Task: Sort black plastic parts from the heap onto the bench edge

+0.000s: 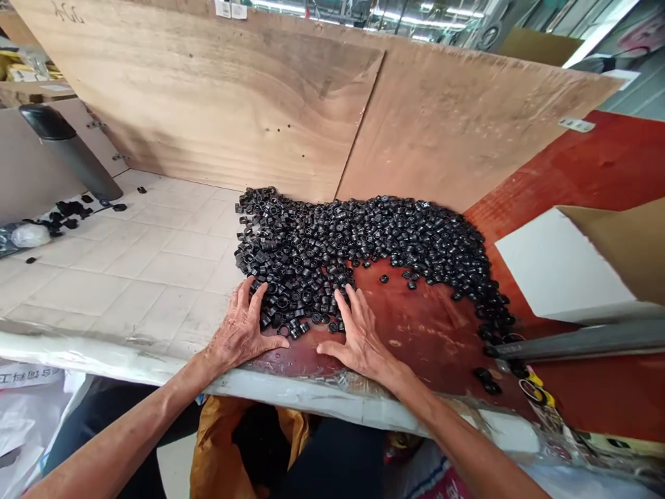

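A wide heap of small black plastic rings (364,239) lies across the worktable (145,270), from its tiled part onto the red board. My left hand (243,327) lies flat with fingers spread, its fingertips on the near left edge of the heap. My right hand (358,333) also lies flat and open, fingers touching the rings just right of the left hand. A small cluster of rings sits between the two hands. Neither hand grips anything.
Plywood boards (218,97) wall the table's back. A dark cylinder (70,149) leans at the far left beside a few loose black parts (67,211). A cardboard box (587,260) and a grey metal bar (582,341) sit at the right. An orange bag (218,450) hangs below the front edge.
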`<state>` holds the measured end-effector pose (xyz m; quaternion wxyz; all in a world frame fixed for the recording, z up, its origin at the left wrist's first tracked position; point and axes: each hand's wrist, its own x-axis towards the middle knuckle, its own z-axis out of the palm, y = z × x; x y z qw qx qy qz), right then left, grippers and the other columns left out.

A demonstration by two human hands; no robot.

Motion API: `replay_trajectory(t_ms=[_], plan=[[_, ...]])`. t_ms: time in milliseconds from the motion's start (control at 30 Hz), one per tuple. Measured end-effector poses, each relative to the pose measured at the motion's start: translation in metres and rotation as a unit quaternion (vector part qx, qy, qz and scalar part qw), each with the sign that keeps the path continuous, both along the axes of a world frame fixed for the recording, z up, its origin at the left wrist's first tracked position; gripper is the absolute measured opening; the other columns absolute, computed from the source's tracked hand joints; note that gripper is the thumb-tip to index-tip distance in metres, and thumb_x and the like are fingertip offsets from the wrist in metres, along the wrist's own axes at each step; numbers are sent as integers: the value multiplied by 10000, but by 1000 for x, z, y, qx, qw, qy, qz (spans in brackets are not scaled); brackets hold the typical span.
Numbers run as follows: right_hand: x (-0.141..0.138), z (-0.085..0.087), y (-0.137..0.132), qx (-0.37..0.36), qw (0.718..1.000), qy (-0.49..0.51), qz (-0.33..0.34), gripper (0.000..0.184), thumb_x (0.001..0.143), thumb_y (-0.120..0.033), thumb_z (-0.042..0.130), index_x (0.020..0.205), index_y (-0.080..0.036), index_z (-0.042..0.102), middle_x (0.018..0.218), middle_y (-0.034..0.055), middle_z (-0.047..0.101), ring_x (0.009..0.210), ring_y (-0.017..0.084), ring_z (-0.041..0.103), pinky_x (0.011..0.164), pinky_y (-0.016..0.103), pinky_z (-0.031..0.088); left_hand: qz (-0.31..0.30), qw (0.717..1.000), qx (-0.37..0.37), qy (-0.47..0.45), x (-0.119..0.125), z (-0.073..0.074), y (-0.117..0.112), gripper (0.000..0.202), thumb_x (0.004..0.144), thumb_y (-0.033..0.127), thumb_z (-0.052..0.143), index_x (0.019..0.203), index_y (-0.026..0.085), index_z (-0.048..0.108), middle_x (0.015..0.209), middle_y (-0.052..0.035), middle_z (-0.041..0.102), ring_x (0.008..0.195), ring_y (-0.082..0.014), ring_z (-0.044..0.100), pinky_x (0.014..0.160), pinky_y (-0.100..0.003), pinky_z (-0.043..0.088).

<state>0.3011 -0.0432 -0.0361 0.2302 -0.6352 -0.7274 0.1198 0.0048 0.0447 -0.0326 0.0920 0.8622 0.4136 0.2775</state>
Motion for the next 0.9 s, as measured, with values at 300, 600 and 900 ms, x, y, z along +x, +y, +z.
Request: replay_trajectory(t_ms=[300,600,900], plan=[[-54,0,54,59,994,-70,-57,821,1002,-694,550,1643,-215,365,1714,219,322,1589,500,198,1167,761,271,5,1000,9,0,0,-8,0,1331,630,880,769,1638,168,271,1650,-313,289,1537,-562,313,1205,-742,354],[-47,35,28,182,954,105,212,248,982,-356,708,1174,-210,649,1063,87,681,907,228,684,787,345,564,-19,995,97,-6,-4,12,-6,1210,674,843,781,1553,112,385,1579,-331,351,1492,-553,334,1144,-780,349],[-59,22,30,56,963,-68,254,71,997,-212,676,932,-185,684,989,46,649,747,165,618,647,285,422,-77,997,15,11,-7,27,-58,141,1043,249,600,1157,205,671,911,-42,679,809,-203,670,733,-318,569]])
